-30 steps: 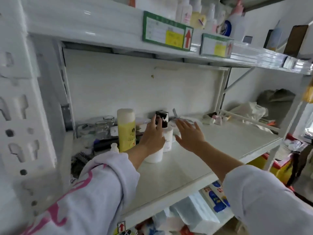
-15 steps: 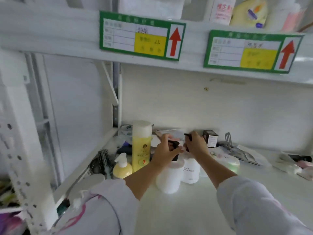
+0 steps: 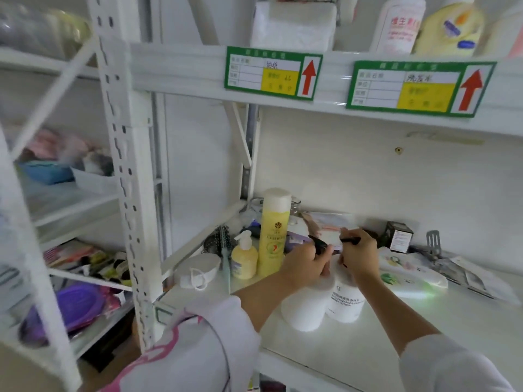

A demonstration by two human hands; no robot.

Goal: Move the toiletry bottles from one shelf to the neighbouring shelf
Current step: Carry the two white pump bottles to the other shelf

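Note:
Two white pump bottles stand side by side on the white shelf (image 3: 368,343). My left hand (image 3: 304,264) grips the black pump neck of the left white bottle (image 3: 304,309). My right hand (image 3: 359,257) grips the black pump neck of the right white bottle (image 3: 346,302), which has dark print on its front. To their left stand a tall yellow bottle (image 3: 273,236) with a white cap and a small yellow pump bottle (image 3: 244,258). Both white bottles rest on the shelf.
A hairbrush (image 3: 223,241) and a white mask (image 3: 198,271) lie at the shelf's left end. A small dark box (image 3: 397,240), a wipes pack (image 3: 410,274) and papers sit to the right. The neighbouring left shelf (image 3: 70,205) holds blurred items. The upper shelf (image 3: 184,66) carries more bottles.
My view has swung left and closer to the shelf. My right hand went from hovering open to gripping the right bottle's pump; both hands now hold the pump necks.

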